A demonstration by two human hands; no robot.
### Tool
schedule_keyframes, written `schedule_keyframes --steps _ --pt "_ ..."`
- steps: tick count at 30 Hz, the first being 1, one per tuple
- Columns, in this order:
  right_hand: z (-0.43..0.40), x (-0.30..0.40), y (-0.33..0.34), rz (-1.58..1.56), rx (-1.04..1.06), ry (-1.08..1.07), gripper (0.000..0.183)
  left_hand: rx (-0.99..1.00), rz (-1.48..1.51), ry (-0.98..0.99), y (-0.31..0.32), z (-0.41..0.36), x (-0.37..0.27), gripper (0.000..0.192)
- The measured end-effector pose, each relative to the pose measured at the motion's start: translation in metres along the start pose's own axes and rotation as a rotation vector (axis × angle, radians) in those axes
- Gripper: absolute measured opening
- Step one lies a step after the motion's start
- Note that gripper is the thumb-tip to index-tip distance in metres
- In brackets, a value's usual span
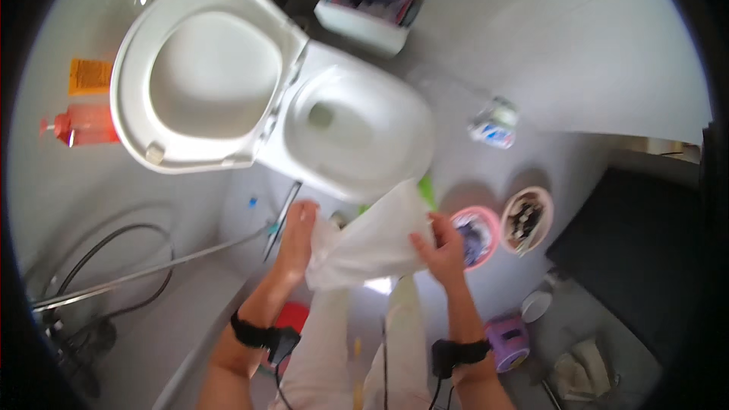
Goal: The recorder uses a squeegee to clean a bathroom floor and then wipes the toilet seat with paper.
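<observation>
A thin white sheet [370,239], cloth or paper, is spread between my two hands in front of my legs. My left hand [299,233] grips its left side, and my right hand [443,245] pinches its right edge. Just beyond the sheet stands a white toilet [393,119] with its seat and lid [136,68] raised. A corner of the sheet overlaps the near rim of the bowl in view; whether it touches cannot be told. Something bright green [426,192] shows partly behind the sheet.
A pink basin [494,222] and a paler bucket [548,205], both with contents, stand to the right. A lined bin [364,25] is beyond the toilet. A squeegee [285,219] with a long pole lies left of my left hand. A purple container [508,344] stands at lower right.
</observation>
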State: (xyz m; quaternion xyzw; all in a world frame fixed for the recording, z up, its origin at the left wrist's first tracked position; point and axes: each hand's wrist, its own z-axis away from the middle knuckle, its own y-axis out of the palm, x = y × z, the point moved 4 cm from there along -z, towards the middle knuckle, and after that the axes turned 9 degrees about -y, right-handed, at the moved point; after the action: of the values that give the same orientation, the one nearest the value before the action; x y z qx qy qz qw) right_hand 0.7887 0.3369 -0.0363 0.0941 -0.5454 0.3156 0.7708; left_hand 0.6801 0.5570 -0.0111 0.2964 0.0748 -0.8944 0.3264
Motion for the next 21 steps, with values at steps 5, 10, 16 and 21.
schedule_keyframes --steps 5,10,16,21 --pt "-0.018 0.061 0.000 0.525 0.103 -0.517 0.036 0.734 -0.539 -0.176 0.029 0.016 0.029 0.045" --pt "-0.036 0.091 -0.018 0.685 0.089 -0.570 0.033 0.634 -0.363 -0.198 0.057 0.031 0.004 0.034" --pt "-0.128 0.116 -0.139 0.611 -0.520 -0.369 0.019 0.682 -0.389 0.219 0.066 0.055 -0.040 0.026" --pt "-0.177 0.210 -0.235 -0.190 -0.443 -0.701 0.041 0.450 -0.033 0.012 0.012 0.033 -0.010 0.023"
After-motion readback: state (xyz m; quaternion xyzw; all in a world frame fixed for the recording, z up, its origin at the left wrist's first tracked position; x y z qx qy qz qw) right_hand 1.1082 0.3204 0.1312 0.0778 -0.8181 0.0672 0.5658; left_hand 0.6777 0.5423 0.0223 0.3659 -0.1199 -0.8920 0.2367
